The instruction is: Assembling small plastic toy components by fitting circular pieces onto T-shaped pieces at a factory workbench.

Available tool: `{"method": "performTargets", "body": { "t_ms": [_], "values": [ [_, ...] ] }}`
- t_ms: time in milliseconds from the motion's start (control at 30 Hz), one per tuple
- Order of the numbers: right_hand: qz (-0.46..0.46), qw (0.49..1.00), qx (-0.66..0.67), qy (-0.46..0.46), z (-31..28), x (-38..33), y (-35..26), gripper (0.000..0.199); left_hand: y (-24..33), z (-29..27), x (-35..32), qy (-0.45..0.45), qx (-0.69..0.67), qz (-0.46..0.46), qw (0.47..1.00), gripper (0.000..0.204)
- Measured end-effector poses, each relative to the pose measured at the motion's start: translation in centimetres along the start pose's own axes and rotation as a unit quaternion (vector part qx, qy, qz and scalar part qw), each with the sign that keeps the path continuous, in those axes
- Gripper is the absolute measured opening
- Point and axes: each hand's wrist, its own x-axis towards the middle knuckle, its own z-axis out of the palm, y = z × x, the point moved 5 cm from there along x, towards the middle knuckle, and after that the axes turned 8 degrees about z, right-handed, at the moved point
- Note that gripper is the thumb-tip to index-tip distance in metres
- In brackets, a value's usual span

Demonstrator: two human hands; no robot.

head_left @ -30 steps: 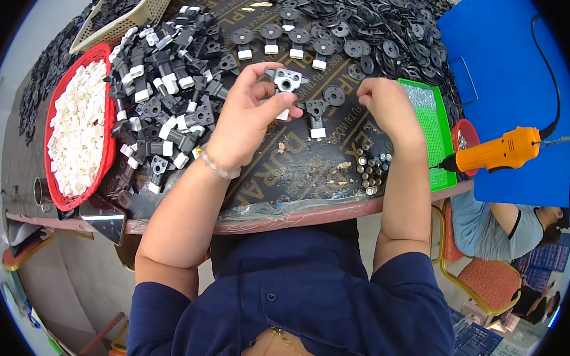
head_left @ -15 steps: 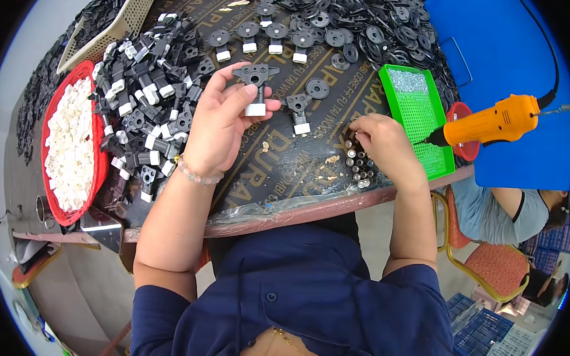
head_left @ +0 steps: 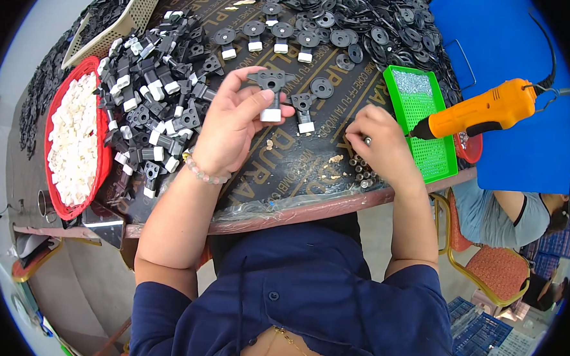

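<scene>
My left hand (head_left: 231, 127) grips a black plastic bracket (head_left: 274, 81) with a white block at its lower end, thumb pressed on its front. Just above a small heap of metal caps (head_left: 362, 174), my right hand (head_left: 385, 144) has its fingers curled around one short shiny metal cap (head_left: 367, 141). Between the two hands lies another black and white bracket (head_left: 303, 108), flat on the table. Beyond it rests a loose black disc (head_left: 321, 88). Farther back, several brackets with discs (head_left: 254, 29) on them stand in a row.
On the left are a pile of brackets (head_left: 154, 87) and a red basket of white blocks (head_left: 74, 138). Black discs (head_left: 376, 34) are heaped at the back. To the right, an orange electric screwdriver (head_left: 485, 111) hangs over a green tray (head_left: 428, 158) holding small screws.
My right hand's fingers have come up off the heap and now hold a metal cap. The left hand still holds its bracket. The whole view has shifted slightly.
</scene>
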Motion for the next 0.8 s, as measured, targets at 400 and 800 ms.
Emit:
{"method": "performTargets", "body": {
  "t_ms": [400,800],
  "values": [
    [0.030,0.943,0.329,-0.036,-1.1,5.8,-4.4,0.008,-2.0,1.7,-1.0,-0.082,0.035,-0.048,0.995,0.044],
    [0.070,0.974,-0.127,0.177,-6.0,11.7,1.7,0.020,-2.7,1.5,-1.0,-0.043,-0.076,-0.119,0.989,0.042]
  ]
}}
